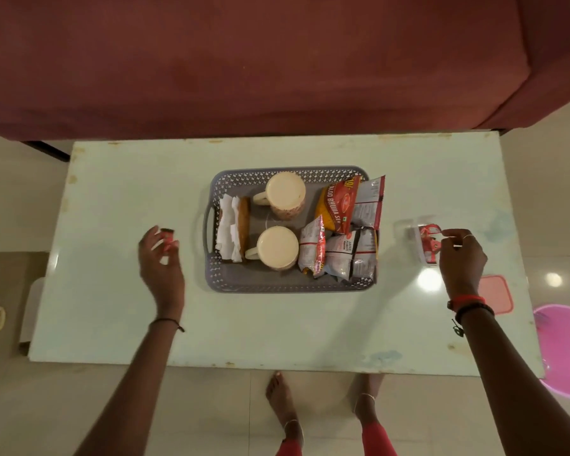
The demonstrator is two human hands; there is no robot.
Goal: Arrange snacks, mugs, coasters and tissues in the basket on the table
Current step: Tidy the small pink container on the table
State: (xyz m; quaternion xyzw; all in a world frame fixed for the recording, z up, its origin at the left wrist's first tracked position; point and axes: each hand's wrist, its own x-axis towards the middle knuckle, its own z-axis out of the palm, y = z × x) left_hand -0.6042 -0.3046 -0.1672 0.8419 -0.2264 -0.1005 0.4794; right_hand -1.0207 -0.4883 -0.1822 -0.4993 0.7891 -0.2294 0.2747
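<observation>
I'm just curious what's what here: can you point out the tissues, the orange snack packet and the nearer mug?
Tissues [226,232], head view, on the white folded stack.
Orange snack packet [334,205], head view, on its printed front.
Nearer mug [277,245], head view, on its upturned base.

Pale green table [112,192]: grey basket [290,281] between the hands' fingers; clear container [415,225] at right fingertips; pink lid [497,294].
</observation>
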